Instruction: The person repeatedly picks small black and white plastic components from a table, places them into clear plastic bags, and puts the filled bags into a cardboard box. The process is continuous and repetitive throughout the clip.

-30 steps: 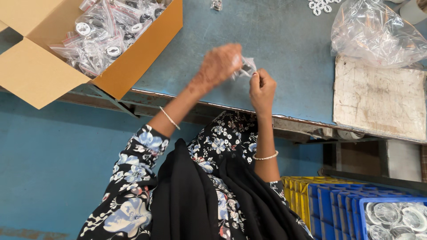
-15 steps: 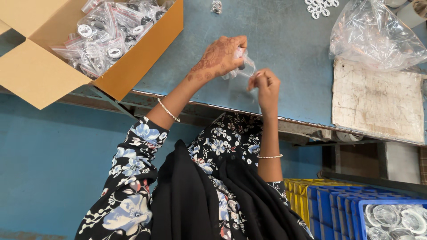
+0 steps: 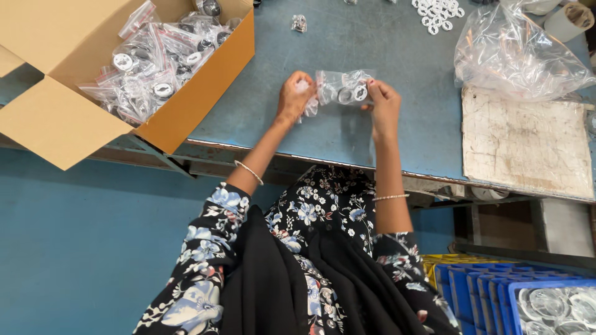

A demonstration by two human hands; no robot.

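Both my hands hold a small clear plastic bag (image 3: 343,88) with round metal parts inside, stretched between them just above the blue table (image 3: 261,105). My left hand (image 3: 295,96) pinches the bag's left end. My right hand (image 3: 383,102) grips its right end. A thin bangle sits on each wrist.
An open cardboard box (image 3: 124,68) full of similar filled bags stands at the left. A large crumpled clear bag (image 3: 518,53) and a worn white board (image 3: 524,142) lie at the right. White rings (image 3: 437,11) and one small bag (image 3: 299,23) lie far back. Blue crates (image 3: 515,301) sit below right.
Both hands have come down and drawn apart, spreading the small bag out flat between them; before, they were close together around it.
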